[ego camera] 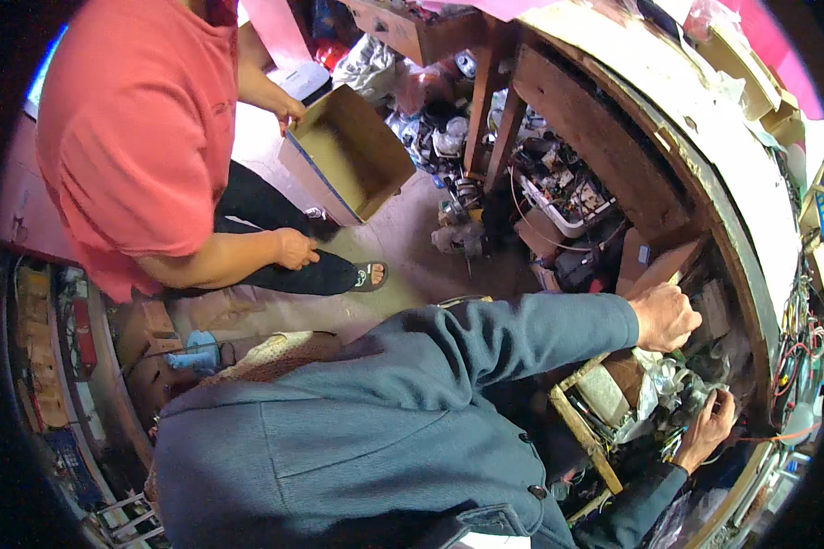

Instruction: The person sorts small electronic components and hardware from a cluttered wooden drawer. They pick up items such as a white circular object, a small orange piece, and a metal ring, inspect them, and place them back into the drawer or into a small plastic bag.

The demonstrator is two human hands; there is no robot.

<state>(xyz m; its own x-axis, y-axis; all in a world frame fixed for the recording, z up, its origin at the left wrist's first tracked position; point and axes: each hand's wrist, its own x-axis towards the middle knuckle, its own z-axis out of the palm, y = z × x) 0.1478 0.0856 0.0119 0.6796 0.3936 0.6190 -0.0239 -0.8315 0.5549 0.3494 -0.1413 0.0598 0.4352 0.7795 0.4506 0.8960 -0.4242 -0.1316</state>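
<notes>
My left hand (666,319) is curled with the knuckles up, beside a cardboard flap (666,267) under the workbench. Its fingertips are hidden, so whether it holds anything is unclear. Lower down, my right hand (708,427) is bent at the edge of crumpled clear plastic (666,381), its fingertips close to or touching the plastic. Beneath the plastic is an open wooden drawer or frame (587,436) with a pale block (603,394) and loose small parts. Both of my sleeves are dark blue.
A person in a coral shirt (144,137) holds an open cardboard box (350,154) by its rim. Electronic scrap and a white bin (556,209) lie under the wooden workbench (611,137). Tangled wires (800,343) hang at the right. A blue spool-like object (196,353) stands behind me.
</notes>
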